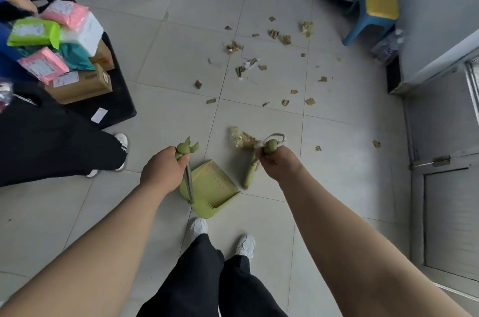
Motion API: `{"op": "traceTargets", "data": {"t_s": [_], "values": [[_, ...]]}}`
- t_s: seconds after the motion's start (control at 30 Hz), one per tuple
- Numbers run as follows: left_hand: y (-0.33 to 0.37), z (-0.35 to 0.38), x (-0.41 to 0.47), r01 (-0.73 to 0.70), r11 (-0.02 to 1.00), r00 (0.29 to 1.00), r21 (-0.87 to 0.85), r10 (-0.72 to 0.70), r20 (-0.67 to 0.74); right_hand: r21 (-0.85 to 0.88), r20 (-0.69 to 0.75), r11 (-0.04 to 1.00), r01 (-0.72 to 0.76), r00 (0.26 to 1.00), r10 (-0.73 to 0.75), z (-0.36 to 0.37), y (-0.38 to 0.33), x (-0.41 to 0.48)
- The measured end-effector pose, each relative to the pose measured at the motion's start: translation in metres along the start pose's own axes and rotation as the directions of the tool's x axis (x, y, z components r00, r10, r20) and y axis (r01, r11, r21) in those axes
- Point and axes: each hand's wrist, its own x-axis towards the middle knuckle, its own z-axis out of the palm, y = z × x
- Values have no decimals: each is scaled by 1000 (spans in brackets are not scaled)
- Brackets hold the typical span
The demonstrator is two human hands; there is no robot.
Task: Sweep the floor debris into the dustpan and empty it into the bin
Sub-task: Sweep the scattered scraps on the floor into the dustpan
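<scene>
The left hand (162, 174) is closed around the top of the dustpan handle (188, 179), a thin grey rod capped with a green knob that has 2 ear-like prongs. The rod runs down from the fist to the green dustpan (211, 188), which sits on the tiled floor (168, 57) just ahead of the person's 2 white shoes (246, 245). The pan's open mouth points up and to the right in the view, toward the broom.

The right hand (278, 163) is closed around the top of the broom (252, 167), whose round green cap and grey hanging loop show above the fist. The broom's long axis is strongly foreshortened; its green lower part slants down-left toward the dustpan's right edge, and the bristles are blurred and hard to make out. Whether broom and pan touch cannot be told.

A small pile of debris (242, 139), tan card scraps and crinkled wrapping, lies just beyond the broom, partly hidden behind the right hand. More scattered scraps (259, 57) lie farther out across several tiles, toward a blue stool (373, 15) with a yellow seat.

At left, a second person's dark trouser leg (51, 140) is cut off by the frame edge, beside a black cart (114, 98) loaded with parcels (64, 39). No bin can be made out.
</scene>
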Motion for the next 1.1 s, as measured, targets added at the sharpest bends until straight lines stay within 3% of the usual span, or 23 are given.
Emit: {"op": "traceTargets", "data": {"t_s": [0.3,0.57,0.73,0.9,1.1], "values": [[-18,-30,29,-7,1000,1000,-12,8,28,243,79,969,33,995,-54,32,-1,20],[-30,-52,60,-33,999,997,6,32,70,118,88,987,-108,991,98,51,-14,-6],[-30,-58,70,-29,999,997,30,26,72,-138,168,973,-186,964,208,66,-28,9],[-24,-62,79,-5,999,998,41,3,58,-121,270,957,-265,919,289,98,-30,23],[-3,-57,88,34,999,999,33,-35,25,-279,250,941,-191,932,263,112,-49,50]]}}
